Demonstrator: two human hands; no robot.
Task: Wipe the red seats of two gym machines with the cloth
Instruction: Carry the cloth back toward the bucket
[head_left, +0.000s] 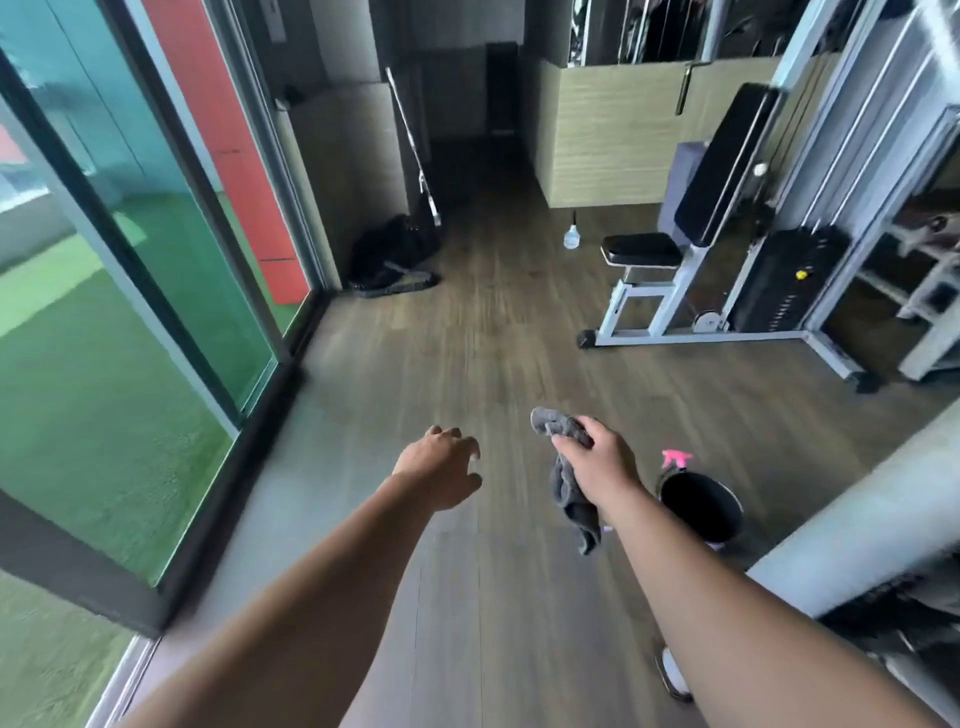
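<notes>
Cloth (569, 488) hangs from our right hand (597, 462), fingers clamped round it; our left hand (441, 467) hovers empty, fingers loosely spread, above the floor (467, 338).

Right hand (602, 462) grips a grey cloth (569, 488); left hand (441, 467) hangs loose over wood floor (493, 322).

Cloth (569, 480), centre frame: grey, soft, nubby fabric. Floor (498, 322): matt wood-look planks. Machine frame (675, 291), right: white painted metal; seat pad (641, 249): black, glossy. Bucket (701, 506), lower right: black, smooth.
</notes>
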